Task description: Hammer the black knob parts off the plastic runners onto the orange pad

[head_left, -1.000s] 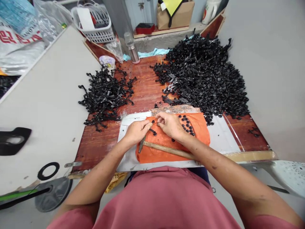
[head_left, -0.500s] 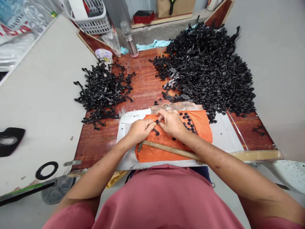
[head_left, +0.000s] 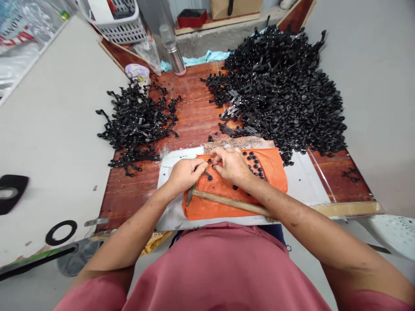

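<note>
My left hand (head_left: pixel 185 173) is closed, thumb against forefinger, on a small black strap-like part (head_left: pixel 208 175) with round knobbed ends that stick out to the right. Just across from it my right hand (head_left: pixel 232 166) is pinched, and a tiny dark piece, too small to name, shows at its fingertips. Both hands are over an orange cloth (head_left: pixel 214 209). Several small round black caps (head_left: pixel 255 166) lie on the cloth, to the right of my right hand. A hammer (head_left: pixel 223 199) rests across the cloth below my hands, its handle running under my right forearm.
Black jointed parts are heaped in a small pile (head_left: pixel 139 121) at left and a large pile (head_left: pixel 285 90) at right on the red wooden table (head_left: pixel 194 103). A flask (head_left: pixel 175 56) and a white basket (head_left: pixel 123 33) stand at the back.
My hands have drawn slightly apart; the left moved a little to the left. The knobbed end that was between my fingertips now shows in a gap. The whole view has shifted slightly.
</note>
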`<state>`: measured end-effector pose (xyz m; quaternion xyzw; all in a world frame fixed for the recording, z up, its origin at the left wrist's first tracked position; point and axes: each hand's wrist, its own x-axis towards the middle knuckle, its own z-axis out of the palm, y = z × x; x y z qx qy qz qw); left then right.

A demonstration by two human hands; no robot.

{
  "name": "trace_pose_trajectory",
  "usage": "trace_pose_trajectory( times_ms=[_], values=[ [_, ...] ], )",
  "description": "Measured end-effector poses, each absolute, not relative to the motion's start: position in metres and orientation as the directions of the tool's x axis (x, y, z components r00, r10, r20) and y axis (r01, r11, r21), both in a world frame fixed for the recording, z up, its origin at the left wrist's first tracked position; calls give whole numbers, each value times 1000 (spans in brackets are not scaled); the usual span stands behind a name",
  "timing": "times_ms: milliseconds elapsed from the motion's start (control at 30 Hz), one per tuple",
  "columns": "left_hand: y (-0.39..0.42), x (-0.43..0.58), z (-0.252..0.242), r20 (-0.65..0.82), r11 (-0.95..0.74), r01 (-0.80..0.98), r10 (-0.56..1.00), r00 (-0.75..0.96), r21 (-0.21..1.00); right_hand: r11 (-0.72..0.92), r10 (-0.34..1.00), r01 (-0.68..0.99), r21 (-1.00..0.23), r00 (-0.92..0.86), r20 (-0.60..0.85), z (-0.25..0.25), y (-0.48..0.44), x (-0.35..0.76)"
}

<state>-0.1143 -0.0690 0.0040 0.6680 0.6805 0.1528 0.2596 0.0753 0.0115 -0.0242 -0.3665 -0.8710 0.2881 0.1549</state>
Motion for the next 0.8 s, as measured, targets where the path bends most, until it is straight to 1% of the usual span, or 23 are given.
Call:
trace_pose_trajectory(
  times_ms=[133,400,467,533,600,633,667,733,800],
  values=[
    [-69,-109,3,-200,52,841,977,68,538,564,726,551,-614,-685,52,-21,11,77],
    [-68,-106,9,-251,57,916,967,48,397,572,731,576,-584,-681,43,-19,13,73],
    [-67,-106,10,-257,47,931,965,51,363,597,720,582,-552,-692,50,-11,12,78],
    [-66,-106,11,-268,43,933,962,58,357,655,701,573,-493,-705,111,2,7,89],
    [-66,-107,10,-273,36,927,959,73,374,721,666,560,-408,-723,186,14,-7,107],
    [-66,-107,9,-272,29,924,959,82,382,735,655,568,-369,-736,172,18,-17,117],
    [-65,-108,9,-270,20,923,959,91,385,745,637,569,-347,-762,116,22,-28,127],
    [-65,-109,9,-268,3,928,958,105,372,768,575,564,-304,-816,-62,24,-51,142],
    [-63,-109,9,-267,-8,938,958,107,347,771,568,595,-228,-804,-177,23,-70,149]
  ],
)
